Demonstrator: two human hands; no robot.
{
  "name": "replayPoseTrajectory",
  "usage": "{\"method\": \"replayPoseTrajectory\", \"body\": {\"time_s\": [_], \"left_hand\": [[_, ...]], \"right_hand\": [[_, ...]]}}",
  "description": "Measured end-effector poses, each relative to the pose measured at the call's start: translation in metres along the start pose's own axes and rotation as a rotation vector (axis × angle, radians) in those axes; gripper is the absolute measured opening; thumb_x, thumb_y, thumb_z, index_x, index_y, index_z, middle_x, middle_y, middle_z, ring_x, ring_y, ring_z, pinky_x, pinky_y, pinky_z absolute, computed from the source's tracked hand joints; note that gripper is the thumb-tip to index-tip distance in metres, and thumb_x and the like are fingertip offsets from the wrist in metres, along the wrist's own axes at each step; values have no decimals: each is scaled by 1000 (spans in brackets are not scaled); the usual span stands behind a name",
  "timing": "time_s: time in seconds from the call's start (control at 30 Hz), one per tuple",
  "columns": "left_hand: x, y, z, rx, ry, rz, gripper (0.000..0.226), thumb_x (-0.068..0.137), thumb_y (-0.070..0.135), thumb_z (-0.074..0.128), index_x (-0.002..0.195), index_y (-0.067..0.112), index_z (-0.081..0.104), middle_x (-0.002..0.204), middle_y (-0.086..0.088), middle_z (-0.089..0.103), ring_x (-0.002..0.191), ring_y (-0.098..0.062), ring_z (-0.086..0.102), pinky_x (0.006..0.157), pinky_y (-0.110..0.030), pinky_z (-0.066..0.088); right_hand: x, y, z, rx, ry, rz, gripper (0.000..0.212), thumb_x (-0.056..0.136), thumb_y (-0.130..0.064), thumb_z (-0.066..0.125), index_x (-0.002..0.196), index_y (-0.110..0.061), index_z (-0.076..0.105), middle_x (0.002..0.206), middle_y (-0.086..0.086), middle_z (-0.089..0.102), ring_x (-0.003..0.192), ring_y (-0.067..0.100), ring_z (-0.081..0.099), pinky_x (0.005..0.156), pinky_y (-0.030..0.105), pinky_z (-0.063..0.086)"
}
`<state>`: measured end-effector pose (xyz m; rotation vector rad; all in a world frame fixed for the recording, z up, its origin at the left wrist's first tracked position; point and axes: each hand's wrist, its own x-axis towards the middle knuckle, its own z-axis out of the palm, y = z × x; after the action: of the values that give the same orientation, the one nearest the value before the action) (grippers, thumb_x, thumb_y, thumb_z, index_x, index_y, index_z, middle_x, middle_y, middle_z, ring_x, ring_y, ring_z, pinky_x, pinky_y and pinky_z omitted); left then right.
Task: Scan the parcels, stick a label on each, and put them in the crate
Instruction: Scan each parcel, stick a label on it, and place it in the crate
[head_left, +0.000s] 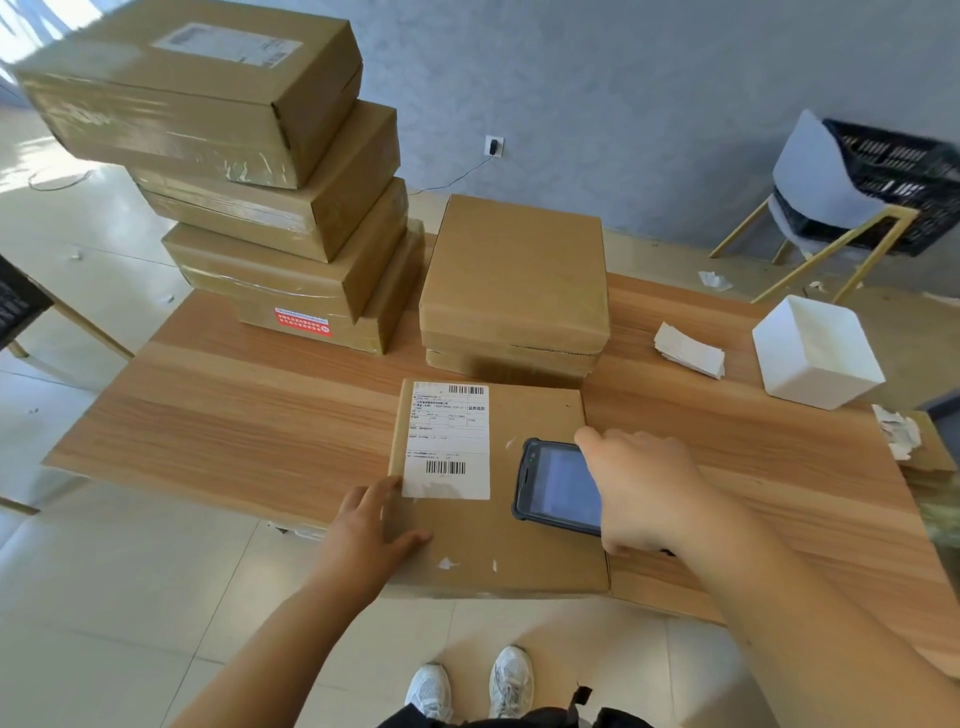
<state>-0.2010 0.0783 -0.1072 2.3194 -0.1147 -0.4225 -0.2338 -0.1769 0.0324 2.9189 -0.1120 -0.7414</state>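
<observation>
- Wood-grain surface (249, 415) stood on a pale tiled floor (130, 571) before a grey wall, seen from the head view.
- One flat brown parcel (519, 551) lay at the near edge of the surface, its near end hanging over, with a white label (448, 441) stuck on its left half.
- The left hand (369, 530) rested on the parcel's near left corner, its grip released, its straight fingers flat on the cardboard just beside the label.
- The right hand (644, 488) had its grip clenched round a handheld scanner (558, 483), screen up, over the parcel's right side; whether the scanner touched the cardboard could not be told.
- Behind stood a tall stack of parcels (270, 208) and, beside it, a lower stack (514, 275).
- At the right of the surface lay a pile of slips (688, 348) and a white box (815, 353).
- A black crate (898, 176) sat on a chair (815, 171) well beyond the surface.
</observation>
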Motion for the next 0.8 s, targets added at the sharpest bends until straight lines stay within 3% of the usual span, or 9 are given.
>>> {"method": "replayPoseTrajectory", "body": {"time_s": [0.23,0.33,0.4,0.53,0.63,0.8], "left_hand": [[2,-4,-3,8,-4,41,75,71,36,79,135,22,43,124,-1,49,102,-21,54,85,-31,47],[3,-5,-3,18,-4,48,76,71,39,78,136,23,43,124,0,49,98,-17,53,81,-28,46],[3,-6,-1,53,15,69,73,71,39,78,134,20,46,126,-2,48,106,-22,50,89,-32,44],[5,0,5,299,116,147,59,72,40,75,124,20,55,135,-6,40,117,-34,37,99,-42,30],[9,14,12,345,80,201,50,74,39,73,120,24,60,133,0,44,119,-30,34,97,-43,31],[21,41,27,337,-54,369,40,78,30,69,117,22,63,126,3,52,120,-24,41,98,-38,36]], "right_hand": [[-8,-6,7,28,15,48,56,60,-20,75,92,-25,30,77,-7,39,74,19,44,62,34,34],[-11,-5,10,39,10,63,57,59,-24,77,98,-25,35,79,-9,41,75,18,45,59,32,35],[-13,0,16,92,16,103,61,58,-27,76,106,-24,39,85,-9,44,78,19,46,58,31,36],[-17,20,41,344,58,260,74,54,-29,74,119,-22,37,106,-4,40,89,19,47,67,34,49],[-17,38,69,584,127,419,83,53,-31,79,124,-20,37,113,-1,34,97,21,46,76,37,51],[-14,69,117,736,102,694,71,58,-34,83,112,-11,44,115,7,37,88,25,51,70,35,48]]}}
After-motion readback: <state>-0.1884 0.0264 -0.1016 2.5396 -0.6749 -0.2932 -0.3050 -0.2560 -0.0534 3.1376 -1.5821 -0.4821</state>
